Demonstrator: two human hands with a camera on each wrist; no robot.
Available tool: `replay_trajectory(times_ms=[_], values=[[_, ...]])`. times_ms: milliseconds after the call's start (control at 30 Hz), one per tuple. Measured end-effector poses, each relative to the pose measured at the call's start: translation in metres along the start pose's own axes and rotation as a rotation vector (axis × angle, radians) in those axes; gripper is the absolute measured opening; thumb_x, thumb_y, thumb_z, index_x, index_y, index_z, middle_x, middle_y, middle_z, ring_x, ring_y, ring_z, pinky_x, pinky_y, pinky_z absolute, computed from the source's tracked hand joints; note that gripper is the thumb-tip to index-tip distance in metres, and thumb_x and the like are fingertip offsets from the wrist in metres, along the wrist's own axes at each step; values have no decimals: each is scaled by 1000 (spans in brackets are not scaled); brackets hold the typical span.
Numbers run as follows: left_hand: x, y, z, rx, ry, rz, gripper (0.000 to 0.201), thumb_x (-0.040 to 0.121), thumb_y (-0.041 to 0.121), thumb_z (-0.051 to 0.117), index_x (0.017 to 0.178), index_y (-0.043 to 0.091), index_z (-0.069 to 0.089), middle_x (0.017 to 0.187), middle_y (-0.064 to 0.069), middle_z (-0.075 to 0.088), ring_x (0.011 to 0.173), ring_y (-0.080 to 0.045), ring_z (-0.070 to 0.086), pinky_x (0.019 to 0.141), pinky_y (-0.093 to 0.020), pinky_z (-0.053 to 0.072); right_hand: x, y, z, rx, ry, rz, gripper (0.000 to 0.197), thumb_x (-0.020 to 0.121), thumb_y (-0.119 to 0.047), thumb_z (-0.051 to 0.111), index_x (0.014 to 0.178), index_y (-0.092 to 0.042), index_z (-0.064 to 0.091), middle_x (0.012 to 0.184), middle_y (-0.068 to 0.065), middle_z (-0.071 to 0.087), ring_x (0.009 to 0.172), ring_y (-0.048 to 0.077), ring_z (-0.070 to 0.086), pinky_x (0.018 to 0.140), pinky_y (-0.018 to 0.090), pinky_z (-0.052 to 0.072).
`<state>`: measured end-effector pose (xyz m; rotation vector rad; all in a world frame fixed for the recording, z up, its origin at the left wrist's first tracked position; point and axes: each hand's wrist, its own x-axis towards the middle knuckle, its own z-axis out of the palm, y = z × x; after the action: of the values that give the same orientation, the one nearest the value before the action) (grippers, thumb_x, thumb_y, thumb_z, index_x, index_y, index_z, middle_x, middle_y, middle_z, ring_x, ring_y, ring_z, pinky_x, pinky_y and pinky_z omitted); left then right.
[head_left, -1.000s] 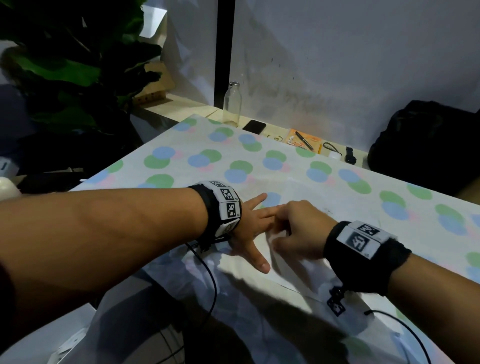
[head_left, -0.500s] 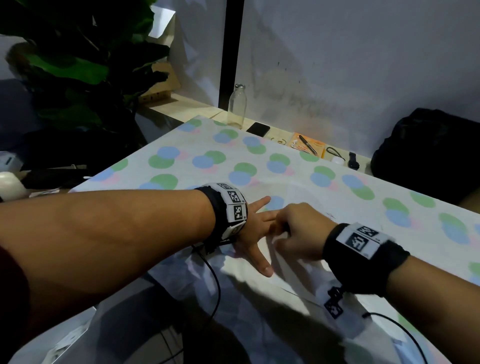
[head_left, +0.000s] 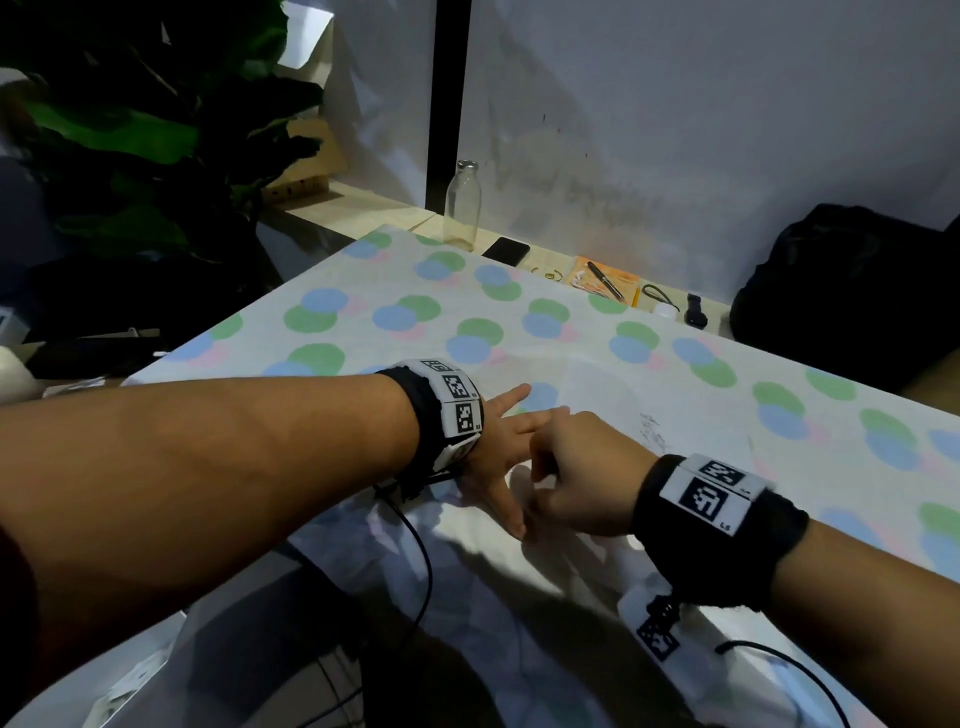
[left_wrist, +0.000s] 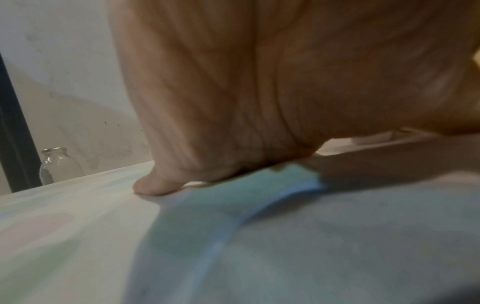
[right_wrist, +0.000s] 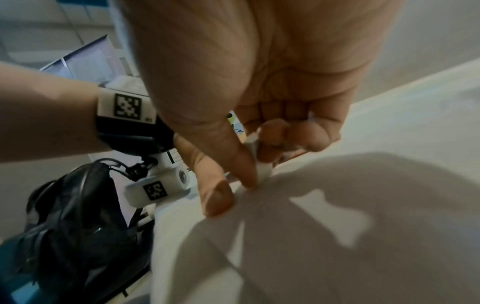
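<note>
**Dotted paper sheet** (head_left: 467, 291): pale, printed with green, blue and pink spots. It is spread flat over the counter (head_left: 363, 213). A plain white part of it lies under and in front of the hands, and the near portion is creased and in shadow.

**Left hand** (head_left: 493, 452): laid palm down on the sheet. The fingers (head_left: 511, 397) are straight and spread wide, and nothing is gripped.

**Right hand** (head_left: 582, 483): placed just beside the left hand, with the fingers (right_wrist: 306, 133) curled in narrow. A small white strip (right_wrist: 262, 166) is pinched between thumb and forefinger, right at the paper's surface. Whether it is tape or a fold of the sheet cannot be told.

**Beyond the sheet, on the far strip of counter:**
- A clear glass bottle (head_left: 462, 208), upright.
- A black phone (head_left: 505, 251).
- An orange pad (head_left: 626, 278) with a pen (head_left: 605, 280) laid on it.

**At the margins:** a black bag (head_left: 852, 291) at far right and a leafy plant (head_left: 130, 130) at far left.
</note>
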<state>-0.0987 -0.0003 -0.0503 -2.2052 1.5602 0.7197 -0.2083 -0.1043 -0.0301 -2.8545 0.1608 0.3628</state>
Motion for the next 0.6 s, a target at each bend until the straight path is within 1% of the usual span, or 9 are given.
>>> replay_trajectory(times_ms=[33,100,167,233,300,333,467,533,600], values=[[1,0,1,-3,4,3,106,80,78,62,160,44,1,164,20,-26,147,-30,-38,111,-75,-9,-1,0,0,9,-16,4,14,78,-26,71,75,-13,70,75,2,68,64,13,61,53,24,48],[0,1,0,-4,-5,1,110,79,79,61,159,44,-6,163,22,-27,147,-30,-38,111,-75,-9,10,7,-6,37,22,89,10,76,-21,68,76,-12,71,72,3,69,61,14,64,52,26,53],[-2,2,-3,12,-26,-15,113,80,80,60,159,42,-10,163,21,-27,146,-30,-39,111,-73,-11,17,10,-8,56,82,128,9,75,-19,65,78,-12,69,75,6,70,65,21,68,60,34,61],[-4,5,-5,35,-33,-29,107,82,77,61,161,40,0,166,17,-24,146,-30,-39,111,-70,-12,13,3,-5,40,55,60,7,77,-20,64,73,-14,65,75,6,68,69,24,66,63,35,59],[-5,5,-4,37,-11,-20,100,83,74,62,161,42,8,166,15,-23,147,-32,-37,112,-71,-11,2,-4,-1,26,-16,-5,13,77,-22,68,67,-16,63,71,4,67,67,21,64,60,34,54],[-4,5,-3,27,-4,-12,102,83,75,62,161,42,6,166,16,-23,147,-32,-36,112,-71,-10,1,-3,0,35,-30,10,14,75,-23,69,65,-15,64,69,3,67,65,20,64,59,34,54],[-2,3,-3,9,-20,-10,113,78,80,60,160,42,-7,164,20,-26,146,-31,-38,110,-75,-9,19,12,-5,52,88,108,10,74,-21,63,72,-13,68,70,4,66,65,22,66,58,33,57],[-2,2,-2,14,-15,-13,111,80,79,61,160,42,-6,164,18,-27,146,-31,-38,110,-74,-10,12,7,-2,37,43,54,14,77,-24,66,71,-11,67,69,5,66,64,21,63,55,30,51],[-1,0,0,9,7,-3,111,80,77,62,160,44,-7,164,17,-29,147,-31,-37,111,-73,-10,-1,2,3,31,-33,5,20,76,-28,71,72,-9,69,72,7,69,66,20,64,57,33,51]])
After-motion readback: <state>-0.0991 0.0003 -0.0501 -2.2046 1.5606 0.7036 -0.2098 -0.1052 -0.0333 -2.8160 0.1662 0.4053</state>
